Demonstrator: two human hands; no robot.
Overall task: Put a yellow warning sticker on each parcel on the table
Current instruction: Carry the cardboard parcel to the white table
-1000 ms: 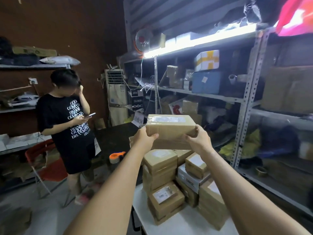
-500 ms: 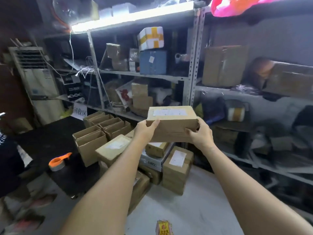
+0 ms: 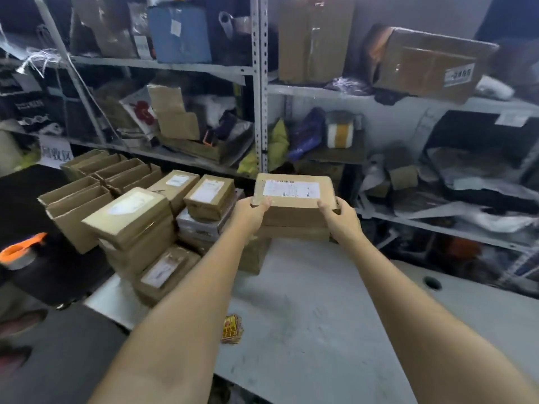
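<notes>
Nearest you: a small stack of yellow warning stickers (image 3: 232,329) lies flat on the grey worktop (image 3: 320,330), between your forearms, with no hand on it.

Further out: your left hand (image 3: 250,212) and right hand (image 3: 339,218) each have a grip clamped on one end of a single parcel (image 3: 294,199), thumbs on top, white label facing up. The parcel sits over another carton (image 3: 291,233); whether they touch, you cannot tell.

Left of that: the parcel pile (image 3: 163,217), tops showing white labels only. No yellow shows on any visible face.

Judgement: nothing is stickered so far. Every parcel is left to do, and the one in your hands is likely first.

Beyond: cluttered shelving (image 3: 259,112).
</notes>
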